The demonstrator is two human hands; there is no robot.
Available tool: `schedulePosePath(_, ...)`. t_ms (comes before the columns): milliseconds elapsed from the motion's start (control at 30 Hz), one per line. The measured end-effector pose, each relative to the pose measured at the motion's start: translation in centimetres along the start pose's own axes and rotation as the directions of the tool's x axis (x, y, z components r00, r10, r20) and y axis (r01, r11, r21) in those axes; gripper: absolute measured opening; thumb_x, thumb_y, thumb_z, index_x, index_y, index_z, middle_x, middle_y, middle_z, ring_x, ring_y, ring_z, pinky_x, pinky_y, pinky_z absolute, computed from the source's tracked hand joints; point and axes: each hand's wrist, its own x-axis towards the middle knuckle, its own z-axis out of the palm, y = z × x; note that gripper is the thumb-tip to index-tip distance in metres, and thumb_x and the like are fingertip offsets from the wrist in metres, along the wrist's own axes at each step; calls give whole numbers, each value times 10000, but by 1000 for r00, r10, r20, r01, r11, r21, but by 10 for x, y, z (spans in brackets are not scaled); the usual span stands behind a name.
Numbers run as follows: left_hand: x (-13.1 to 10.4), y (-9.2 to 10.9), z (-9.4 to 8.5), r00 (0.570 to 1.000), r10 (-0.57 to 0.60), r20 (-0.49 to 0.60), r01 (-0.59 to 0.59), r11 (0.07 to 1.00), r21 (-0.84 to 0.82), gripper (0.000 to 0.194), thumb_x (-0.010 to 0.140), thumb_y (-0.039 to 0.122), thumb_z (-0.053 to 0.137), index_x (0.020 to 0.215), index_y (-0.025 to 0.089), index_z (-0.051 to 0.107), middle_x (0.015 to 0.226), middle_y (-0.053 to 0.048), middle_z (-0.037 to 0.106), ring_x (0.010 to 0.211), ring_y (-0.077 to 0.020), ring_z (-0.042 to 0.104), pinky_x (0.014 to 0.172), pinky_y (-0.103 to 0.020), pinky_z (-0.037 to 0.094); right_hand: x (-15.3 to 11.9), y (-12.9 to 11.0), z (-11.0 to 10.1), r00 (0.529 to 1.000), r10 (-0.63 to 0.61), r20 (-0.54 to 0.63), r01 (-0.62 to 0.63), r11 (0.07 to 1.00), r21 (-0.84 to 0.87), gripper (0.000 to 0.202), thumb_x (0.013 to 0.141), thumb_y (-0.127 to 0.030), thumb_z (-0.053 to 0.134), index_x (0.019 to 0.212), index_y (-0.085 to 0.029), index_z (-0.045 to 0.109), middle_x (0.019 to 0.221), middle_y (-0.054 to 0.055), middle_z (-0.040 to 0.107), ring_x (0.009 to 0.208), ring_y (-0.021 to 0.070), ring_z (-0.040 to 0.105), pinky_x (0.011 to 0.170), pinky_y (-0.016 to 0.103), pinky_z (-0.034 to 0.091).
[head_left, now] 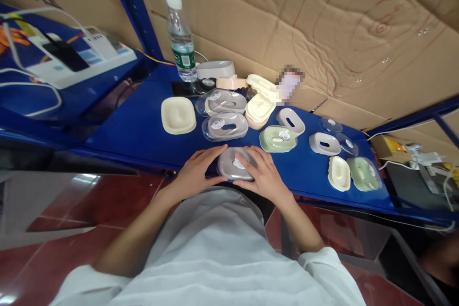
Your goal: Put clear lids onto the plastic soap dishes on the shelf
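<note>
The grey box point(231, 165) is smooth, glossy plastic — the bottle point(180, 33) shiny plastic, the wall point(233, 19) matt, creased cardboard.

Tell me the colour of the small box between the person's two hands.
Grey; the box shows best in the head view, partly covered by fingers.

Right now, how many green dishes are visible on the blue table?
2. One green dish is beyond the right hand, to its right; the other green dish is near the right end of the blue table, beside a cream dish. Others may be hidden.
</note>
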Motion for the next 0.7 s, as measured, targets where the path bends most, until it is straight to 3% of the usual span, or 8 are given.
schedulePosePath(233, 2, -3, -2, 1000, 10, 28, -11, 999, 42, 814, 952, 600, 755, 1650, 307, 453, 1594, -102, 606, 1408, -307, 612, 1200, -459, 467, 8, -8, 1, 1000, 19, 18, -19, 1000, 8, 726, 1009, -643, 700, 1631, -309, 528, 1575, 131, 569, 1447, 371, 495, 1217, 576, 440)
schedulePosePath(367, 1, -2, -2, 999, 27, 35, -29, 998, 64, 753, 979, 547, 745, 1642, 322, 468, 1606, -95, 589, 1433, -298, 589, 1208, -455, 454, 9, -5, 12, 996, 10, -84, -6, 999, 51, 707, 984, -677, 716, 1561, -282, 613, 1516, 140, 619, 1426, 368, 526, 1200, 562, 455)
schedulePosePath(700, 1, -3, 5, 997, 68, 35, -72, 991, 110, 740, 996, 519, 731, 1660, 369, 441, 1620, -78, 571, 1421, -290, 598, 1240, -466, 411, -11, 3, 19, 993, 14, -114, -11, 1000, 27, 727, 928, -658, 797, 1545, -314, 628, 1592, 121, 587, 1557, 380, 452, 1254, 598, 451)
